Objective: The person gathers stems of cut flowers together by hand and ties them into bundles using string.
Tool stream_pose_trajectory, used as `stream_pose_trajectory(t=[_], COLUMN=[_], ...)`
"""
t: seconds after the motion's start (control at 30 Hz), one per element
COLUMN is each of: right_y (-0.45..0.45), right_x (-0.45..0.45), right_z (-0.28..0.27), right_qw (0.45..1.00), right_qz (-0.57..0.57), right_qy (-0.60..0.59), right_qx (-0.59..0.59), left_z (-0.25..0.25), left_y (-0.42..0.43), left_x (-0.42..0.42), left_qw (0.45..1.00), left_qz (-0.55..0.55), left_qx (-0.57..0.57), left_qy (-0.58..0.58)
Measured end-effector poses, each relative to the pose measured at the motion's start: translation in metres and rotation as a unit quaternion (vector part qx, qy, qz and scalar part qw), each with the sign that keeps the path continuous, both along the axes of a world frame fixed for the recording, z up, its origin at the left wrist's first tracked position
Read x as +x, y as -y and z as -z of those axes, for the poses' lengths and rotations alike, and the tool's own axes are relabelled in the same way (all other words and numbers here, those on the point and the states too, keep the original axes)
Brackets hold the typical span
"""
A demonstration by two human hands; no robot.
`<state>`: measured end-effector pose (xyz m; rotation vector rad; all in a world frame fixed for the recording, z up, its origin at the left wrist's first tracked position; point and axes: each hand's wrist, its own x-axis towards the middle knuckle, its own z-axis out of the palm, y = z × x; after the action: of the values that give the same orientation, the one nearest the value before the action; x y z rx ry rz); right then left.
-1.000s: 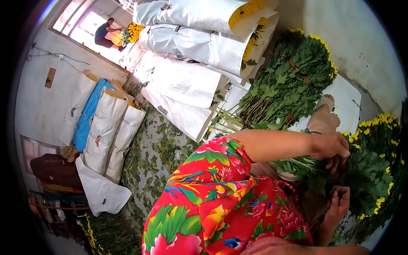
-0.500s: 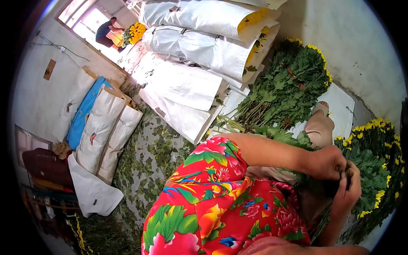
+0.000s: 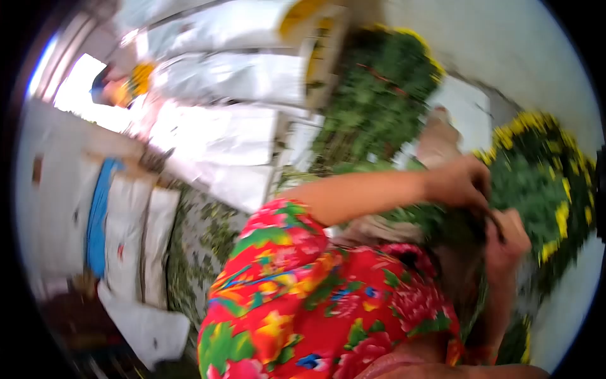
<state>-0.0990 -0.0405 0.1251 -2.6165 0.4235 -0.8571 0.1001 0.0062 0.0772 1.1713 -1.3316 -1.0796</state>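
My left hand (image 3: 459, 183) reaches across from the red floral sleeve (image 3: 278, 230), its fingers curled in a pinch. Close below it, my right hand (image 3: 507, 237) is bent with its fingers pressed together, almost meeting the left. Whatever is between the fingers is too small and blurred to make out. Just beyond the hands lies a bunch of yellow chrysanthemums (image 3: 527, 180) with dark green leaves. Green leaves (image 3: 420, 218) show below my left forearm, over my lap.
Another chrysanthemum bunch (image 3: 379, 95) lies by the wall, near my outstretched foot (image 3: 440, 126). White-wrapped flower bundles (image 3: 233, 79) are stacked at upper left. More wrapped bundles (image 3: 126, 234) lean at left. Loose leaves (image 3: 205, 227) litter the floor. A person (image 3: 110, 88) bends near the bright doorway.
The view has turned and blurred, so the surroundings shift left in the picture. My hands stay close together, with the left hand slightly farther from the right than before.
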Motion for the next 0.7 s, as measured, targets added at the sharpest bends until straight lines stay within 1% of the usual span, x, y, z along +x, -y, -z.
stream_pose_trajectory(t=[0.03, 0.07, 0.1, 0.13, 0.17, 0.2, 0.23, 0.27, 0.3, 0.33, 0.37, 0.4, 0.43, 0.5, 0.53, 0.57, 0.63, 0.7], right_y=[0.0, 0.0, -0.002, 0.002, 0.007, 0.015, 0.022, 0.027, 0.035, 0.042, 0.051, 0.059, 0.062, 0.067, 0.071, 0.078, 0.084, 0.08], right_x=[-0.004, -0.008, -0.009, -0.012, -0.015, -0.016, -0.016, -0.014, -0.012, -0.01, -0.01, -0.008, -0.007, -0.003, 0.003, 0.005, 0.003, 0.003], right_z=[0.012, 0.021, 0.022, 0.021, 0.014, 0.007, 0.007, 0.01, 0.012, 0.013, 0.016, 0.015, 0.013, 0.008, 0.019, 0.023, 0.02, 0.024], right_qw=[1.0, 0.997, 0.997, 0.997, 0.997, 0.997, 0.997, 0.998, 0.985, 0.985, 0.983, 0.979, 0.979, 0.964, 0.962, 0.962, 0.964, 0.969], right_qz=[-0.006, 0.015, 0.006, 0.004, -0.007, -0.027, -0.001, 0.002, 0.001, 0.014, -0.005, -0.027, -0.019, -0.074, -0.092, -0.083, -0.139, -0.141], right_qy=[0.005, -0.034, -0.039, -0.047, -0.054, -0.057, -0.065, -0.007, 0.055, 0.058, 0.029, 0.0, 0.004, -0.057, -0.012, -0.011, -0.068, -0.076], right_qx=[-0.026, -0.074, -0.069, -0.061, -0.055, -0.047, -0.043, 0.06, 0.161, 0.163, 0.183, 0.203, 0.205, 0.248, 0.258, 0.261, 0.218, 0.188], left_z=[0.002, 0.01, 0.003, -0.007, -0.006, -0.008, -0.012, -0.018, -0.017, -0.018, -0.018, -0.022, -0.022, -0.021, -0.025, -0.024, -0.024, -0.024], left_y=[0.005, 0.007, 0.001, 0.001, -0.001, -0.003, -0.004, -0.005, 0.0, 0.002, 0.005, 0.006, 0.007, 0.008, 0.01, 0.012, 0.014, 0.007], left_x=[0.0, 0.0, -0.003, -0.009, -0.013, -0.019, -0.022, -0.023, -0.023, -0.019, -0.017, -0.016, -0.015, -0.016, -0.016, -0.015, -0.015, -0.018], left_qw=[0.997, 0.999, 0.999, 0.991, 0.988, 0.986, 0.972, 0.958, 0.959, 0.919, 0.865, 0.823, 0.824, 0.765, 0.744, 0.745, 0.708, 0.711], left_qz=[-0.01, 0.0, 0.008, -0.021, -0.037, -0.043, -0.055, -0.053, -0.037, -0.04, -0.044, -0.018, -0.009, 0.019, 0.03, 0.038, 0.018, 0.011], left_qx=[-0.004, 0.018, 0.04, 0.063, -0.014, -0.037, -0.074, -0.11, -0.111, -0.197, -0.28, -0.315, -0.316, -0.388, -0.412, -0.415, -0.476, -0.462], left_qy=[0.082, 0.05, 0.033, 0.118, 0.15, 0.154, 0.218, 0.261, 0.258, 0.339, 0.414, 0.472, 0.471, 0.513, 0.525, 0.521, 0.522, 0.53])
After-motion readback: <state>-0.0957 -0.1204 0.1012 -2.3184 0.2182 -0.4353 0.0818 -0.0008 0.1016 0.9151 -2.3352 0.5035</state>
